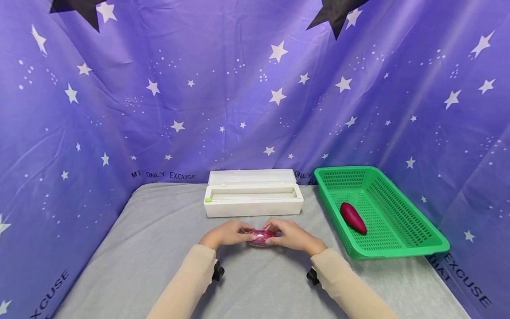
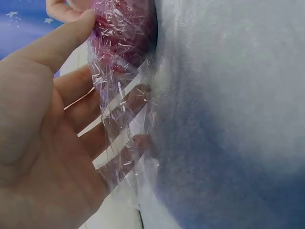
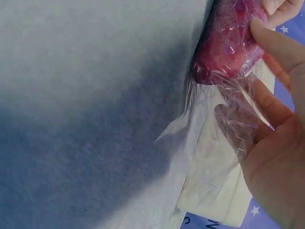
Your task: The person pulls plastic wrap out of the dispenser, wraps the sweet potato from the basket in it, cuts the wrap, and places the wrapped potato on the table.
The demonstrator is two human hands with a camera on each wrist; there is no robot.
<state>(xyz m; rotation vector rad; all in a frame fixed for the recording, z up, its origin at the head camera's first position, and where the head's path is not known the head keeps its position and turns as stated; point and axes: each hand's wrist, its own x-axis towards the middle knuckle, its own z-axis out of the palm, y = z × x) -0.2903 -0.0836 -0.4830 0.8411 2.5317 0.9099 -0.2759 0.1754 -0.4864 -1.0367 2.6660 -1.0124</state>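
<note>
A purple-red sweet potato (image 1: 260, 238), wrapped in crinkled clear cling film, lies on the grey cloth in front of me. My left hand (image 1: 229, 233) grips its left end, thumb on the near side and fingers behind. At the other end my right hand (image 1: 294, 235) holds it the same way. In the left wrist view, loose cling film (image 2: 126, 114) trails off the end of the sweet potato across the fingers. A similar loose tail of film (image 3: 233, 114) shows in the right wrist view, over the right fingers.
Behind the hands stands a white cling film box (image 1: 255, 209), its lid (image 1: 252, 177) raised and a green slider (image 1: 208, 200) at its left. To the right, a green basket (image 1: 398, 253) contains another purple-red sweet potato (image 1: 353, 218). Starry purple curtains (image 1: 239, 88) surround the table.
</note>
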